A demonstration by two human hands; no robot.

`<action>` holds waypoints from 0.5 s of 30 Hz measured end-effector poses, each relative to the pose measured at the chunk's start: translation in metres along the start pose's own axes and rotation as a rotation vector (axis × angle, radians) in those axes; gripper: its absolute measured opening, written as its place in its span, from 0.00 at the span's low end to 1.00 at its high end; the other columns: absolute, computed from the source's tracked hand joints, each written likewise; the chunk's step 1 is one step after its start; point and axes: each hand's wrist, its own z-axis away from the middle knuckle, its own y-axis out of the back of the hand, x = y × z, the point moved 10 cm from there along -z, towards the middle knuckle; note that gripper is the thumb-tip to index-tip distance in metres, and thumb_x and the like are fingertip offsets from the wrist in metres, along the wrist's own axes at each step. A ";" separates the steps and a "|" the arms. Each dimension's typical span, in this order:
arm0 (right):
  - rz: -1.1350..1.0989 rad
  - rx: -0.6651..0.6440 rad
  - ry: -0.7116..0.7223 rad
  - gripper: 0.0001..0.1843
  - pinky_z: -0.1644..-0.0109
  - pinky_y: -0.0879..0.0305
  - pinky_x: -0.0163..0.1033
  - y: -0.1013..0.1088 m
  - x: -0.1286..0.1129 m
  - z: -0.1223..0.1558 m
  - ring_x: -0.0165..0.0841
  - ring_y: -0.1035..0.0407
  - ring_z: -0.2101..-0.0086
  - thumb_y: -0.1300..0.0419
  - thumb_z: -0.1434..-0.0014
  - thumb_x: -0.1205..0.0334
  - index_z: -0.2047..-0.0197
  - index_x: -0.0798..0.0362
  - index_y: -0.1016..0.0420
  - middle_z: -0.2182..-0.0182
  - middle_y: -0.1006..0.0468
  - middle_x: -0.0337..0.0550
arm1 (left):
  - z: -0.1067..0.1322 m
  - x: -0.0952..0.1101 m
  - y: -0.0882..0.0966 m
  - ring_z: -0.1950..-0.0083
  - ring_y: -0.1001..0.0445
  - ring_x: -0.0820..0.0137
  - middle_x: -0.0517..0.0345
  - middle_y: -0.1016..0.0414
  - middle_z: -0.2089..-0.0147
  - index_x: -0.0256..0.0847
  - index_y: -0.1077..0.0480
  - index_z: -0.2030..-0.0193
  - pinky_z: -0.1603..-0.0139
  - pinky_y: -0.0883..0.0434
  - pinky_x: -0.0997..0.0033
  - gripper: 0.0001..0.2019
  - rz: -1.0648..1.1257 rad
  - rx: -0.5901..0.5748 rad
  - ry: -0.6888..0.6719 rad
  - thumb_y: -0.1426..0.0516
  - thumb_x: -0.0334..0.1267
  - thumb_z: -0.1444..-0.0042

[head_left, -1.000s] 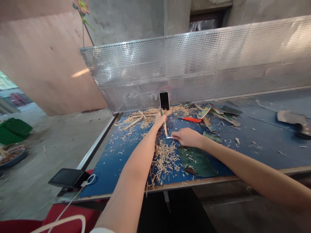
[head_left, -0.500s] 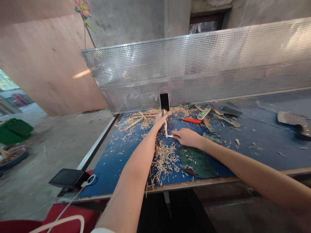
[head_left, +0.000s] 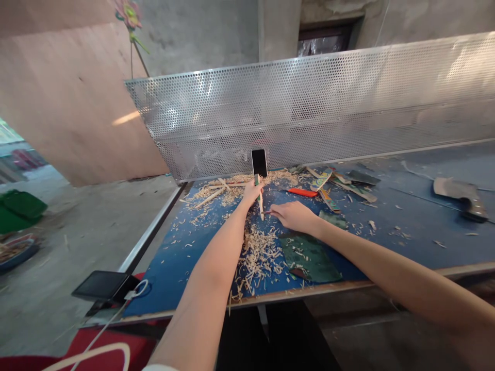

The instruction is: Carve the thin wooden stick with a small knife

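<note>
My left hand is closed around a narrow pale wooden strip, with something green showing at the grip. The strip's free end points down toward me. My right hand is closed on a knife, whose thin blade meets the strip near its lower end. The fingers hide the knife's handle. Below both hands lies a heap of curled wood shavings, beside a dark green cloth-like sheet.
A phone leans against the perforated metal panel. Beyond my right hand lie a red-orange handled tool and several printed strips. A black screen device with a white cable sits at the blue table's left corner.
The knife blade has turned from bright to dark and still meets the strip near its lower end. The whole view has shifted slightly; both hands keep their hold.
</note>
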 end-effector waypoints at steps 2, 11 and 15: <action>-0.016 -0.018 -0.007 0.18 0.62 0.49 0.42 -0.001 0.001 -0.003 0.40 0.22 0.63 0.51 0.18 0.55 0.45 0.49 0.21 0.59 0.12 0.50 | 0.001 -0.001 0.000 0.75 0.32 0.69 0.60 0.30 0.76 0.44 0.34 0.72 0.66 0.34 0.69 0.16 -0.005 -0.001 0.014 0.37 0.37 0.33; -0.025 -0.070 0.039 0.17 0.61 0.49 0.43 -0.010 -0.007 -0.001 0.42 0.22 0.62 0.49 0.19 0.53 0.48 0.49 0.19 0.60 0.13 0.51 | 0.006 0.005 0.003 0.76 0.33 0.69 0.62 0.32 0.78 0.43 0.30 0.65 0.68 0.34 0.68 0.07 0.062 0.021 0.022 0.40 0.31 0.34; 0.041 -0.073 0.087 0.18 0.63 0.50 0.43 -0.009 -0.016 0.005 0.42 0.21 0.62 0.50 0.19 0.53 0.48 0.49 0.20 0.60 0.12 0.50 | 0.006 0.007 0.005 0.76 0.32 0.69 0.63 0.33 0.78 0.44 0.32 0.65 0.68 0.35 0.69 0.08 0.105 0.049 0.005 0.41 0.30 0.34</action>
